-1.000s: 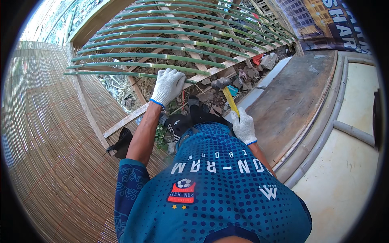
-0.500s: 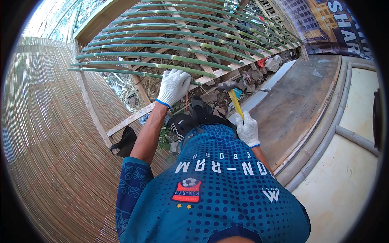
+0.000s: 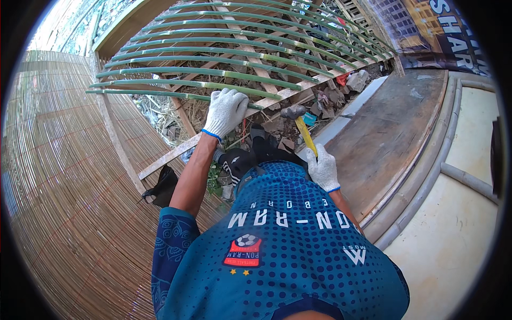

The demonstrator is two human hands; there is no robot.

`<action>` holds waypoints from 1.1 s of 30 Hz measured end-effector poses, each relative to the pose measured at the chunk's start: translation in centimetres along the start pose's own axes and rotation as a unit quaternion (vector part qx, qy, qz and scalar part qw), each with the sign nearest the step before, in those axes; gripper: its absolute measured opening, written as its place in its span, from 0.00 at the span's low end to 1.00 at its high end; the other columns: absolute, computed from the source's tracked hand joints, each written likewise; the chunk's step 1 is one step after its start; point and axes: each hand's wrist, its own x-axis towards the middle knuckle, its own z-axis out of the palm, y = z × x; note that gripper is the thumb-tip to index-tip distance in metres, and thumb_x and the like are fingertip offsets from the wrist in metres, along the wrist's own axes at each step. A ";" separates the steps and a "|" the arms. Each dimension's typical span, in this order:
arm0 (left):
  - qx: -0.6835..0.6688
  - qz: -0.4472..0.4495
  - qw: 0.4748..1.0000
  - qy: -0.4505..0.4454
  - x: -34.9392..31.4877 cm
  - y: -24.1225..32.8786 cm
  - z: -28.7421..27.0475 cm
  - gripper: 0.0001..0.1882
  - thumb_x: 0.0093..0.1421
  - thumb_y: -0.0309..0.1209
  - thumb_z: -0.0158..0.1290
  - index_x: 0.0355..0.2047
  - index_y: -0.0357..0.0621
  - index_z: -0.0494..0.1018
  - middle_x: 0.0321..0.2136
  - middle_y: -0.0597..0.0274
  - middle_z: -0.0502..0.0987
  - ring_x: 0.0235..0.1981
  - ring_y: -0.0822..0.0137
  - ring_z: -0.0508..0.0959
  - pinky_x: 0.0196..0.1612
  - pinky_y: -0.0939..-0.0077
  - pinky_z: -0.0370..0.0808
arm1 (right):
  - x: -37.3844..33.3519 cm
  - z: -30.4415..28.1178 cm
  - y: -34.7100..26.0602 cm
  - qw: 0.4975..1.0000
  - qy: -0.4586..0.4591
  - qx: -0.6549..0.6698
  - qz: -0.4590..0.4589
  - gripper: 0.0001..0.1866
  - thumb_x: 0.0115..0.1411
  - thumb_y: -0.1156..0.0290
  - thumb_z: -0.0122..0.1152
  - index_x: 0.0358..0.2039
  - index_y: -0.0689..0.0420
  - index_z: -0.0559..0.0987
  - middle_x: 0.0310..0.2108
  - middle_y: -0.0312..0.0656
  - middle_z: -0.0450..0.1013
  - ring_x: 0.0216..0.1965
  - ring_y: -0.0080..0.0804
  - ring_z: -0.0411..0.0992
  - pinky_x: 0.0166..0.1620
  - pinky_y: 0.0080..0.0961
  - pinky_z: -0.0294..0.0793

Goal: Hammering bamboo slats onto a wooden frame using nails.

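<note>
My left hand (image 3: 226,113), in a white knit glove with a blue cuff, is closed over the nearest green bamboo slat (image 3: 154,93) close to its right end. Its curled fingertips are partly hidden, so anything small between them cannot be made out. In my right hand (image 3: 323,169), gloved the same way, is a hammer (image 3: 305,133) with a yellow handle and a dark metal head. The hammer head stays apart from the slat, to its right. Several more green slats (image 3: 213,54) lie side by side across a pale wooden beam (image 3: 292,92).
At left spreads a large panel of thin brown slats (image 3: 69,160), with a dark bag-like thing (image 3: 162,186) at its edge. Rubble and stones (image 3: 357,80) lie beneath the frame. A weathered wooden board (image 3: 386,138) and grey bamboo poles (image 3: 421,176) flank my right. A printed banner (image 3: 426,34) hangs beyond.
The hammer head has shifted slightly left and down in the picture. My left hand keeps its hold on the nearest slat, and the whole view has moved a little.
</note>
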 end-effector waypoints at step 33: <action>0.020 -0.014 0.999 0.026 -1.0 0.0 1.0 0.08 0.62 0.37 0.56 0.32 0.52 0.82 0.33 0.62 0.80 0.45 0.57 0.78 0.49 0.55 0.68 | 4.6 1.0 -3.3 0.984 -0.022 -0.018 -0.175 0.09 0.68 0.67 0.64 0.46 0.55 0.78 0.27 0.54 0.79 0.28 0.59 0.79 0.29 0.50 0.76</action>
